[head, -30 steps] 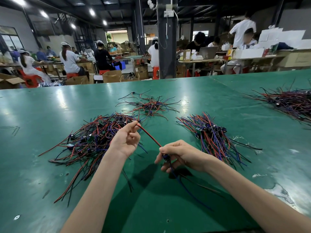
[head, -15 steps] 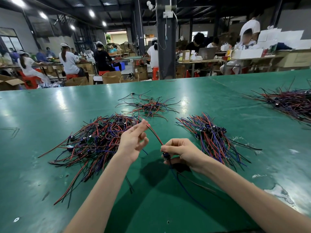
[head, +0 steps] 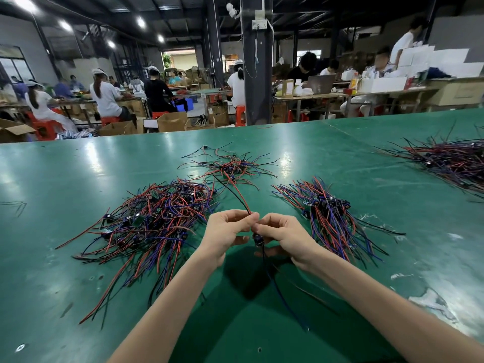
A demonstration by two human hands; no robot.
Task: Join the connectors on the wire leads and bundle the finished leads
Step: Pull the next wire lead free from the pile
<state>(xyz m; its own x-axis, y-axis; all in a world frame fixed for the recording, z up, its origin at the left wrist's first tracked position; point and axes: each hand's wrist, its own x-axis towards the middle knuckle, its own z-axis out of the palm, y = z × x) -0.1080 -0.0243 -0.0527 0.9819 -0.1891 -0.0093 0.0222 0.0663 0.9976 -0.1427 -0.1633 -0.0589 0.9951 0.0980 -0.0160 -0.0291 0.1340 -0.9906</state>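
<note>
Green table (head: 78,179) across the foreground, glossy with lamp glare; worn white patches (head: 429,302) near its right edge; behind it a dark pillar (head: 255,74) with a socket box (head: 259,23) and a small camera (head: 231,9); ceiling lamps (head: 65,24) under a dark roof; grey wall and window (head: 15,64) at left; bright doorway (head: 180,58) far back; workers (head: 104,95) in white caps seated at benches on red stools (head: 43,128); cardboard boxes (head: 171,121) on the floor; laptop (head: 320,83) and white boxes (head: 385,83) on a desk at right.
</note>
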